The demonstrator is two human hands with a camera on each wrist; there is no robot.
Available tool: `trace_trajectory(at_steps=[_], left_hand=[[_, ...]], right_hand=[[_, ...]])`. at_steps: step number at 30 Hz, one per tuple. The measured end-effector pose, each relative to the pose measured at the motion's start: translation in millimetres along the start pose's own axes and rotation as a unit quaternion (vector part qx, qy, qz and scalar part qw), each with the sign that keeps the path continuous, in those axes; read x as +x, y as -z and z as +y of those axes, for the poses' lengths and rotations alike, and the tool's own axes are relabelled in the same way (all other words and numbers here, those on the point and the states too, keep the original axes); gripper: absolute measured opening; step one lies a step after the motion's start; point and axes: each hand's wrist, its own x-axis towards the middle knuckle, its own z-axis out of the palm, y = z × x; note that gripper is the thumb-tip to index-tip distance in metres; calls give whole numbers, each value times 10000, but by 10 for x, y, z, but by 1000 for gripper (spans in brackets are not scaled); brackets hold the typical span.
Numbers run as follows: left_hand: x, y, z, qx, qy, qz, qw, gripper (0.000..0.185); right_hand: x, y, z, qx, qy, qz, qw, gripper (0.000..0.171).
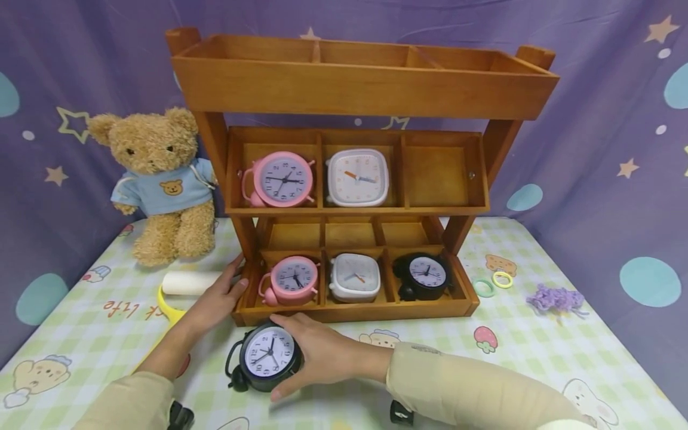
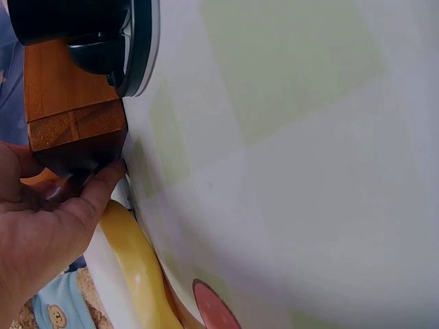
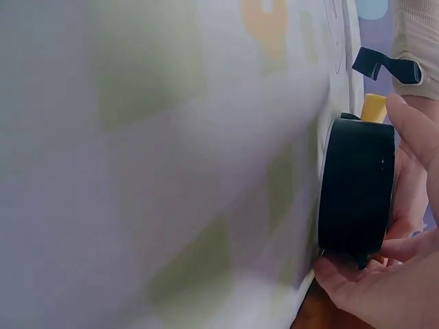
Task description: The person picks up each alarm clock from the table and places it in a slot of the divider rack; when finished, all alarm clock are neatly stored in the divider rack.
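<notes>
A black twin-bell alarm clock [image 1: 269, 352] lies face up on the checked cloth before the shelf, tilted sideways. My right hand [image 1: 328, 352] spans its right side, fingers at the far rim and thumb at the near rim. In the right wrist view the black clock's side [image 3: 357, 185] shows between thumb and fingers. My left hand [image 1: 217, 304] touches the left end of the wooden shelf [image 1: 355, 313] near its base. From the left wrist, that hand [image 2: 48, 226] has its fingertips against the wood [image 2: 79, 127].
The shelf's lower row has a pink clock [image 1: 294, 280], a white clock [image 1: 355, 278] and a black clock [image 1: 427, 275]. Above are another pink clock [image 1: 285, 179] and white clock [image 1: 357, 177]. Left are a teddy bear [image 1: 161, 185] and a yellow-handled roller [image 1: 188, 283]; right, a purple scrunchie [image 1: 556, 298].
</notes>
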Motion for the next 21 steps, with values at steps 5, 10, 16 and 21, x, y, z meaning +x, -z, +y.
trace_trajectory(at_steps=[5,10,16,21], left_hand=[[-1,1,-2,56,41,-20,10000,63],[-5,-11,4,53,-20,13,10000,62],[5,-15,2,17,-10,3,10000,63],[1,-11,-2,1,14,21,10000,63]], right_hand=[[81,-34,-81,-296,-86,13,9995,109],[132,-33,-124,-706,-85,-63,9974,111],[161,-32,-171,-1440,-283,-85,9891,111],[188,-44,-246,-1786,-502,-29,9826,114]])
